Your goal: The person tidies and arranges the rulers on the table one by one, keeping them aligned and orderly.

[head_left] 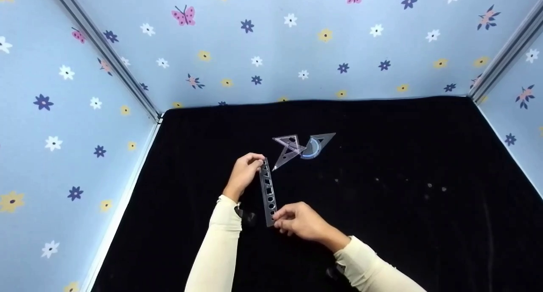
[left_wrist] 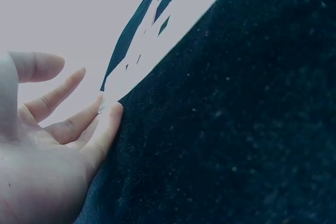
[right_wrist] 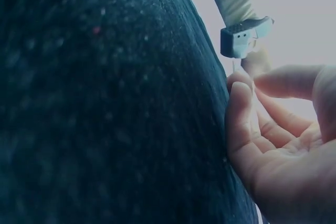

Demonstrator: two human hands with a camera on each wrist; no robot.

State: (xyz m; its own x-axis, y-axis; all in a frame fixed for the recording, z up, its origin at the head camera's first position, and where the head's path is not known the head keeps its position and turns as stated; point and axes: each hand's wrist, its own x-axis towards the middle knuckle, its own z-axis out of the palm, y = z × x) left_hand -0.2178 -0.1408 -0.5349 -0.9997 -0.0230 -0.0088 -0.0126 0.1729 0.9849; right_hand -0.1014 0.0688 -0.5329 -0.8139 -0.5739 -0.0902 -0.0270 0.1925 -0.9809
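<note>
A clear stencil ruler (head_left: pixel 267 182) with a row of cut-out shapes lies lengthwise on the black cloth. My left hand (head_left: pixel 244 173) is at its far end. In the left wrist view, the left hand's (left_wrist: pixel 58 145) fingertips touch that end, and the thumb stands apart from them. The near end is pinched by my right hand (head_left: pixel 301 220). In the right wrist view, the right hand's (right_wrist: pixel 278 135) thumb and fingertips come together at a thin edge. Farther back lie a protractor (head_left: pixel 311 149) and two pinkish overlapping set squares (head_left: pixel 288 155).
Another clear set square (head_left: pixel 326 140) overlaps the protractor. Black cloth (head_left: pixel 403 224) covers the surface, with some pale specks on the right. Flower-patterned walls (head_left: pixel 280 46) enclose the back and sides. A dark wrist device (head_left: pixel 248 217) sits below the left hand.
</note>
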